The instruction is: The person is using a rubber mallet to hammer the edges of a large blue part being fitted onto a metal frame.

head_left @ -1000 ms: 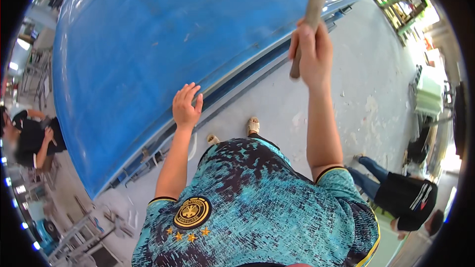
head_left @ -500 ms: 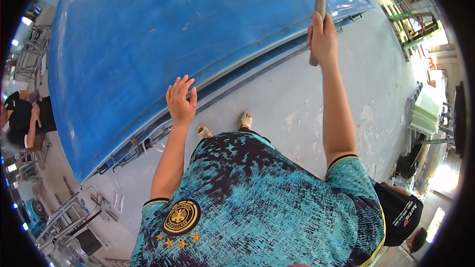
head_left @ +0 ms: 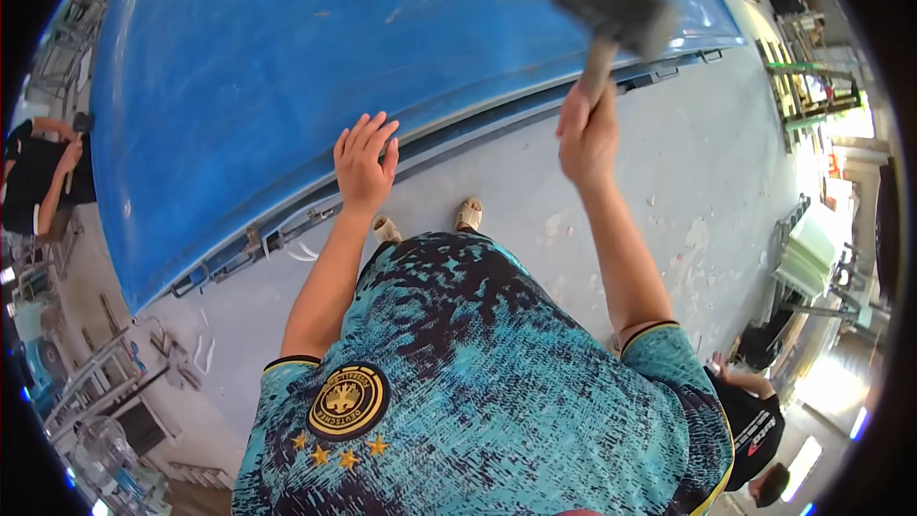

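The right hand (head_left: 587,139) is raised in front of the person, its fingers (head_left: 573,119) wrapped tight round the wooden handle of a mallet (head_left: 611,5). The dark, blocky head of the mallet stands above and just beyond the fingers, smeared by motion blur, and it hangs over the near part of a big blue curved panel (head_left: 287,57). The handle runs down from the head into the fist, and its lower end is hidden in the grip

The left hand (head_left: 363,162) is empty, its fingers (head_left: 368,134) spread and pointing forward. The fingertips lie at the lower edge of the blue panel; whether they press on it or only hover just above cannot be told. The panel fills the space beyond both sets of fingers and curves away to the left and right. Along its near edge, just under the left fingers, runs a grey metal frame (head_left: 277,234) with brackets

Below the fingers of both hands is the grey concrete floor (head_left: 669,182), marked with pale patches. The person's two feet (head_left: 430,222) show between the arms, near the frame. Far off to the left of the left fingers another person in dark clothes (head_left: 43,172) crouches, and well to the right and below the right fingers a further person in black (head_left: 755,416) is near the edge of the view
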### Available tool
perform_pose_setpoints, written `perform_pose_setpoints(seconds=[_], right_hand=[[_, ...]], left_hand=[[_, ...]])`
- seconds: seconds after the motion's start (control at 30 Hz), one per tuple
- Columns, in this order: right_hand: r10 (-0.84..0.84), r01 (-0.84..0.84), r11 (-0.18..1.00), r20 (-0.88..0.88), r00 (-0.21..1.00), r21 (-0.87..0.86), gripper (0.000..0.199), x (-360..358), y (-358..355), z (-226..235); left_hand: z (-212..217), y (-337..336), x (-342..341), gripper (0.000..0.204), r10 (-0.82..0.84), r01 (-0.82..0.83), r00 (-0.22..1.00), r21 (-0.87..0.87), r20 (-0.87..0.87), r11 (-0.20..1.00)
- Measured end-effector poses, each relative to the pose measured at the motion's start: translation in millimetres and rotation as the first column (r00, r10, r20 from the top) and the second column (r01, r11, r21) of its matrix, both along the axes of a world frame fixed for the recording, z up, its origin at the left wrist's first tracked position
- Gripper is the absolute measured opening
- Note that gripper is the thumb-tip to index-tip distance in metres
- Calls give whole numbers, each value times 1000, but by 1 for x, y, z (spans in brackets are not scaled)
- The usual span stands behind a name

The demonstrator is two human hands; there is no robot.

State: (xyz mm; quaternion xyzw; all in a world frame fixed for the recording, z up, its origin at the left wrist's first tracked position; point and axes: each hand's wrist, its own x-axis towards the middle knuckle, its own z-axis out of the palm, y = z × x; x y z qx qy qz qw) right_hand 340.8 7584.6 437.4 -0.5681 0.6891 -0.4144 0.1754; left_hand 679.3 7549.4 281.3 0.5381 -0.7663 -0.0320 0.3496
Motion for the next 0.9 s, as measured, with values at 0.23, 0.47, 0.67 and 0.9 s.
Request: perform_pose_setpoints(seconds=[0.23, 0.47, 0.67, 0.9], right_hand=[[31, -46, 901, 42, 999, 432, 41, -2, -15, 51], [15, 25, 985, -233, 972, 169, 38, 17, 13, -56], [142, -172, 974, 196, 970, 148, 37, 45, -8, 59], [252, -121, 865, -213, 944, 487, 35, 31, 42, -65]], left_hand=[[-8, 2, 16, 28, 6, -6, 1000, 51, -9, 999], [-4, 3, 12, 30, 16, -16, 1000, -18, 1, 1000], [-12, 8, 18, 30, 25, -26, 1000, -21, -15, 999], [0, 6, 14, 33, 2, -3, 1000, -30, -24, 1000]])
